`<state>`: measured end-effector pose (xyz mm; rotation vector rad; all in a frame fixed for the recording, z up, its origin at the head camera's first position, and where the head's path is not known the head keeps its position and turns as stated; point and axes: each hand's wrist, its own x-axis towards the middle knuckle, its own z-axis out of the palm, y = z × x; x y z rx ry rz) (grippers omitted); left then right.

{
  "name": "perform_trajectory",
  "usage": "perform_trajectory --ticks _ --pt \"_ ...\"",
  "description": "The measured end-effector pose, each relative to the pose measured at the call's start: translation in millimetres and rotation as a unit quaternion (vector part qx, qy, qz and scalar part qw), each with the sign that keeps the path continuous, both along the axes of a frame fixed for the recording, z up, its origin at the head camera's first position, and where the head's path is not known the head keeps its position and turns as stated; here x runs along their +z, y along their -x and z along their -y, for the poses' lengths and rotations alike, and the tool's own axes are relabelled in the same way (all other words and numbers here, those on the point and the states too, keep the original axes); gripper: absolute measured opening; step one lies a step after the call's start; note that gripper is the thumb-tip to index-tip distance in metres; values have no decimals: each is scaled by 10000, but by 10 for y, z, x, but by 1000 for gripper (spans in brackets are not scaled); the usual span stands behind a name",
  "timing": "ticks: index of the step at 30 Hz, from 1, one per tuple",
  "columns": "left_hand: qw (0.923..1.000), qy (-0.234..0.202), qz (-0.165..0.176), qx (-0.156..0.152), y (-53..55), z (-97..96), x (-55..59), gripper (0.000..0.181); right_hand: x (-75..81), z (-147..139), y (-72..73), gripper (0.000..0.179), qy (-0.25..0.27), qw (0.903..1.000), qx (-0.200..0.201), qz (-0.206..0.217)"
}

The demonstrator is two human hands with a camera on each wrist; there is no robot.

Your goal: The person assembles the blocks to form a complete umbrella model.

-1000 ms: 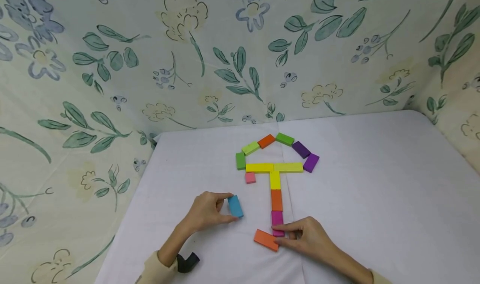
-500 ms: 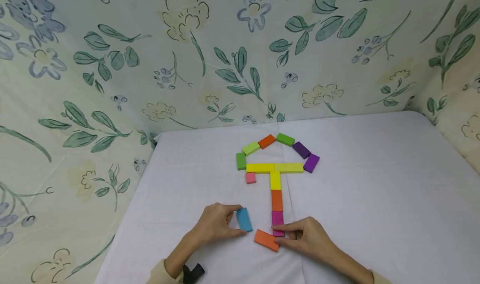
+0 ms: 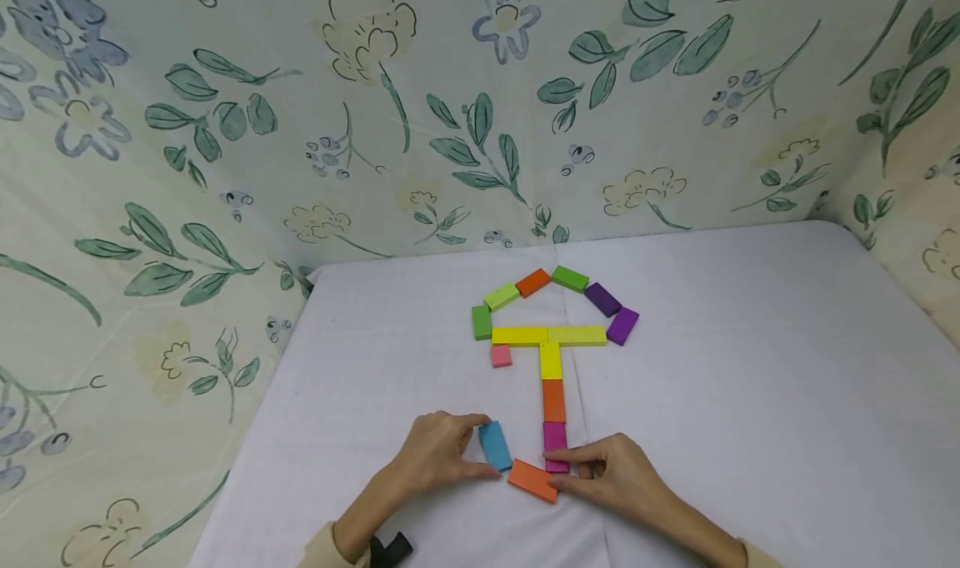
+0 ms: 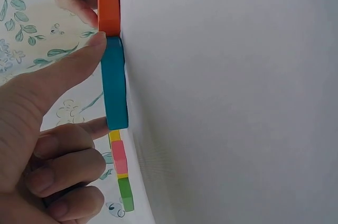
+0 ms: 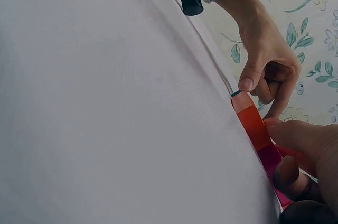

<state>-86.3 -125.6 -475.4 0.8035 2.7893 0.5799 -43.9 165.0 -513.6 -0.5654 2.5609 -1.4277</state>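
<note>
My left hand point(image 3: 438, 454) pinches a blue block point(image 3: 495, 445) between thumb and index finger, at its two ends. The lower end of that block is right at the left end of an orange block point(image 3: 531, 480); the left wrist view shows them end to end. My right hand point(image 3: 621, 478) holds the right end of the orange block, thumb against it, while its index finger lies over the lower part of a magenta block point(image 3: 555, 437). Above the magenta block, a red-orange block point(image 3: 553, 400) and a yellow block point(image 3: 551, 360) continue the upright line.
Two yellow blocks form a crossbar point(image 3: 576, 336) at the top of the line. Over it arches a row of several blocks, among them a green block point(image 3: 570, 278) and a purple block point(image 3: 622, 326). A small pink block point(image 3: 501, 356) sits below the crossbar. White cloth point(image 3: 750, 385) covers the table.
My left hand has carried the blue block right and toward me, up to the orange block's left end. My right hand and the other blocks have stayed in place.
</note>
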Motion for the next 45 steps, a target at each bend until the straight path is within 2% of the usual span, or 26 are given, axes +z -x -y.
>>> perform_trajectory --ticks 8,19,24,30,34,38,41,45 --pt "9996 84 -278 -17 -13 -4 -4 65 1 0 2 32 -22 10000 -21 -3" --pt "9994 142 -271 153 -59 -16 13 66 4 -8 4 32 -63 10000 -32 45" --pt "9987 201 -381 261 -80 -20 -8 67 3 -13 9 33 -77 9999 -34 101" --pt "9986 187 -460 200 -68 -6 13 67 -7 -9 13 32 15 10000 -15 83" --pt "9971 -205 -682 267 47 14 78 54 -13 -6 14 31 122 9999 11 46" --pt "9913 -651 -1041 471 281 -2 138 37 -12 -5 9 31 148 9999 -16 78" --pt "9896 -819 -1010 623 481 -53 173 33 -10 -7 6 30 157 9998 -51 116" --pt "9915 -776 -714 760 713 -138 171 36 -11 -5 5 30 182 9997 -66 173"
